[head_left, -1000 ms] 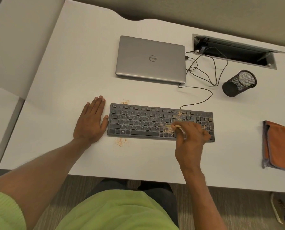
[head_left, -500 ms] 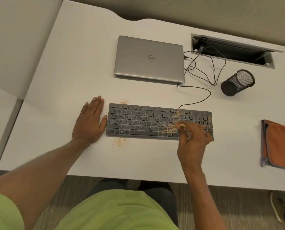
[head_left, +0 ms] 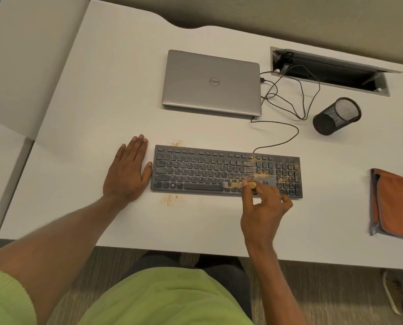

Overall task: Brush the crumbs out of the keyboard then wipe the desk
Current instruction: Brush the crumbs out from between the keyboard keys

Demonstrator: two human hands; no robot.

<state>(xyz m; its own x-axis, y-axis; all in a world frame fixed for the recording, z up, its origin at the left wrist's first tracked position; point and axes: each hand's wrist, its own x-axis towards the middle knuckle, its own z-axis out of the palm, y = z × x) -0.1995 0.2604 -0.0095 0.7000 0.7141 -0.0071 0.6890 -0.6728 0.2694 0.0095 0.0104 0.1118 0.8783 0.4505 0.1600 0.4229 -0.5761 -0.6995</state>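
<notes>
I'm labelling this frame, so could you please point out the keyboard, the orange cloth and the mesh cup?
keyboard (head_left: pixel 195 171): head view, letter keys left of centre.
orange cloth (head_left: pixel 397 202): head view, middle of top face.
mesh cup (head_left: pixel 329 121): head view, outer wall.

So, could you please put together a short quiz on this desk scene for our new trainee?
1. True or false: the laptop has its lid closed.
2. Where does the left hand lie?
A. Flat on the desk, beside the left end of the keyboard
B. On the laptop
C. On the keyboard's keys
3. Fill the gap: the right hand pinches a small ___ over the keyboard's lower rows.

Key
1. True.
2. A.
3. brush.
</notes>
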